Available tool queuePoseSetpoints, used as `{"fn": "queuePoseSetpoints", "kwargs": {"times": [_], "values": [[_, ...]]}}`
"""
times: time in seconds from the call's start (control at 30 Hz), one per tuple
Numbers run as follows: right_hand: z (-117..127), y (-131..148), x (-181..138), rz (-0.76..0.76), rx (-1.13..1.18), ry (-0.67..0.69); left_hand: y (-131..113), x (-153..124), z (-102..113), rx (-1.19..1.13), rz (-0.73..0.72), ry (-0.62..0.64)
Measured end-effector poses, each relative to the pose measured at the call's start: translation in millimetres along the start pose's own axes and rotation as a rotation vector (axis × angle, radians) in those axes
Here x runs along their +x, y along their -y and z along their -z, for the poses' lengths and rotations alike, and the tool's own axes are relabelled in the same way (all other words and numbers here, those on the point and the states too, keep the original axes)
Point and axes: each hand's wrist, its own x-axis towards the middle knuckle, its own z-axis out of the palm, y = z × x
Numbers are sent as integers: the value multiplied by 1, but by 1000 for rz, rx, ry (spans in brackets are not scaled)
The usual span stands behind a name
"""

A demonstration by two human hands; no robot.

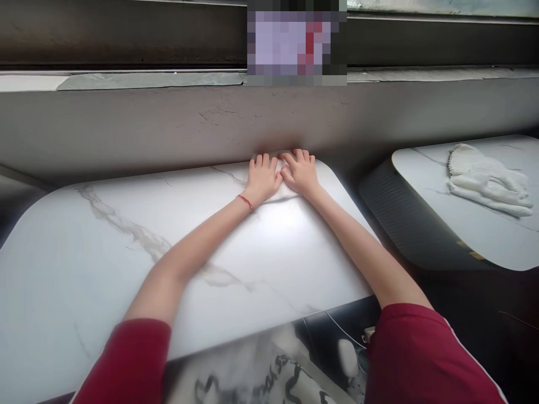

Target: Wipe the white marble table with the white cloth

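Both arms reach to the far edge of a white marble-patterned table (219,224). My left hand (264,178), with a red string bracelet (245,201) at the wrist, lies palm down with its fingers spread. Beside it, my right hand (301,173) is also palm down, fingers apart and slightly bent. The two thumbs are close together. Under and between the hands is a white cloth (283,194), largely covered by them, so its full shape is hidden.
A grey wall (210,120) rises right behind the table. To the right, a second marble-patterned top (471,235) carries a pair of white knitted gloves (488,182). A white cable (343,328) hangs below the table's front edge. A blurred block covers part of the ledge.
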Motion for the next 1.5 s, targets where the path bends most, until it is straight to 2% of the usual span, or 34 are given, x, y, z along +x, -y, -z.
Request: {"fn": "queuePoseSetpoints", "kwargs": {"times": [0.3,0.4,0.5,0.7,0.87,1.0,1.1,1.17,1.27,1.37,1.5], "values": [[4,4,-7,-32,-21,21,-5,-6,9,40,-9,103],[7,8,-16,-29,25,13,-7,-15,14,41,-14,126],[12,14,-33,-3,38,61,-6,-31,15,30,-27,135],[36,41,-80,57,-18,151,-8,-79,24,41,-109,113],[75,70,-144,151,-104,203,-20,-141,42,114,-181,137],[102,93,-204,225,-158,134,-33,-198,55,156,-273,145],[111,103,-230,240,-164,98,-36,-221,60,168,-315,146],[110,106,-232,237,-151,110,-34,-223,62,172,-334,154],[103,105,-217,227,-128,146,-25,-212,63,176,-323,174],[91,104,-190,228,-91,189,-8,-195,61,178,-276,181],[70,110,-145,254,-53,219,23,-173,57,152,-201,131]]}}
